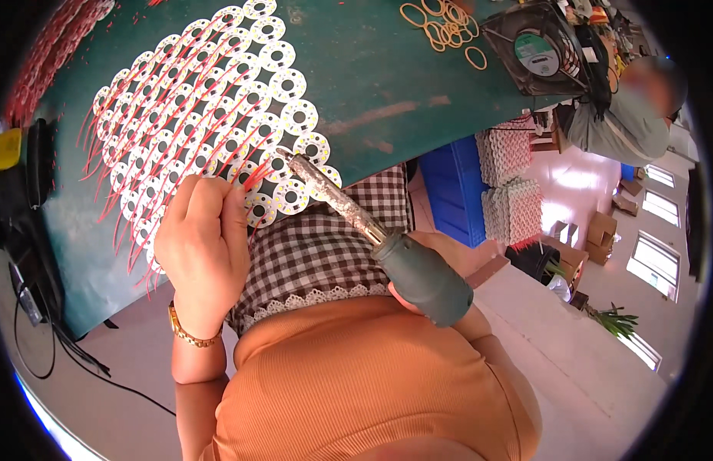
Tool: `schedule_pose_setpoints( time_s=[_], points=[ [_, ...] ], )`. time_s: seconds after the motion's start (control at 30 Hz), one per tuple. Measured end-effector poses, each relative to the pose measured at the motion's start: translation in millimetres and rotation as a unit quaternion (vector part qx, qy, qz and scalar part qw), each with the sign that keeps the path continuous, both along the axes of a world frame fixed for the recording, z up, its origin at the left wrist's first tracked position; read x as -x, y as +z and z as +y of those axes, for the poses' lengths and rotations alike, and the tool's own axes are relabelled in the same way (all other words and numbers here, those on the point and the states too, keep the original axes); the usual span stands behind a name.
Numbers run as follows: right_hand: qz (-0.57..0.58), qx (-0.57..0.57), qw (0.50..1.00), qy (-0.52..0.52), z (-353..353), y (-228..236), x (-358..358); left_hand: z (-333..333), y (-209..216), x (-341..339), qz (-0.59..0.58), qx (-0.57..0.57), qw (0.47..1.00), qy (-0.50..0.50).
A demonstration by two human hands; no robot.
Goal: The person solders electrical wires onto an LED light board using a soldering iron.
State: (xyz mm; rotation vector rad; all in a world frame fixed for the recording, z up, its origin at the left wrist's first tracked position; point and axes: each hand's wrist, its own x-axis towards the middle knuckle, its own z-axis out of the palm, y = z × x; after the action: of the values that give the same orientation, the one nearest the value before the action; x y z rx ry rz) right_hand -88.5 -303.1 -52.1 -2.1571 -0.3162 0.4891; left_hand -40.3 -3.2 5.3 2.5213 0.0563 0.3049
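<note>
Orange top [372, 369]: ribbed, on the person's torso, filling the lower middle; a checked cloth [318, 253] with a lacy edge lies just beyond it.
Left hand [204, 234]: fingers pinched together at the near corner of the boards, gripping a bunch of red wires [254, 177]; a gold-coloured watch [195, 336] circles the wrist.
Right hand [404, 296]: wrapped around the soldering iron's handle, which hides most of the fingers.
Soldering iron [425, 278]: dark green handle, spotted metal barrel slanting up and left, tip over the boards beside the wires; whether it touches cannot be told.
Ring boards [299, 117]: white, in close rows on the green table [402, 100], many crossed by red wires.
Far right: rubber bands [447, 27], a black fan [537, 55], a blue bin [451, 192] below the table edge.
</note>
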Motion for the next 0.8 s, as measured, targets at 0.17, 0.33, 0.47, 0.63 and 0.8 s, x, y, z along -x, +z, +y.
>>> schedule_pose_setpoints(
  time_s=[0.17,0.33,0.47,0.63,0.8],
  points=[
    [0.103,0.012,0.994,-0.023,-4,-23,19,3,1,-1,0.006,0.001,1.0,-0.004],
    [0.221,0.054,0.97,-0.087,29,44,-24,3,-1,0,0.002,-0.003,1.0,-0.016],
    [0.146,0.035,0.986,-0.067,35,51,-30,3,-1,-1,-0.002,-0.006,1.0,-0.013],
    [0.037,0.0,0.996,-0.083,32,46,-25,1,0,-1,-0.009,-0.035,0.999,-0.007],
    [0.252,0.015,0.93,-0.265,49,58,-30,1,-1,-2,0.002,-0.053,0.999,-0.013]
  ],
)
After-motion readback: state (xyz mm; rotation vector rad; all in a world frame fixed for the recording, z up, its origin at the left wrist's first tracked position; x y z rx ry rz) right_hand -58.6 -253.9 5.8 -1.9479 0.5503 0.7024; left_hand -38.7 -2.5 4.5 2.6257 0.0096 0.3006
